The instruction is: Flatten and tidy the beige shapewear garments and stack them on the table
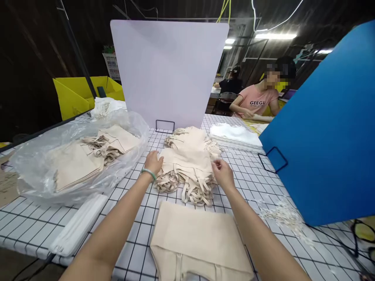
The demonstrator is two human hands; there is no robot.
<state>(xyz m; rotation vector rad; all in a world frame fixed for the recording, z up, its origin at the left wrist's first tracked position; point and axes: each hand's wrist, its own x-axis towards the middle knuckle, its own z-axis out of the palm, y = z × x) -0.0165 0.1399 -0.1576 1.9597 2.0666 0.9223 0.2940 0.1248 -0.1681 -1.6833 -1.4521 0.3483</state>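
A pile of beige cloth bags with loose straps lies on the table in front of me. My left hand, wearing a green bangle, rests at the pile's left edge, its thumb apart from the fingers beside the cloth. At the right edge my right hand has its fingers curled in a pinch against the side of the top bag. Nearer to me, between my forearms, a single beige tote bag lies flat, its straps toward me.
A clear plastic sack holding more beige bags lies left, near a white power strip. White cloth is stacked at right, thread scraps nearer. White and blue panels stand upright. A co-worker sits beyond.
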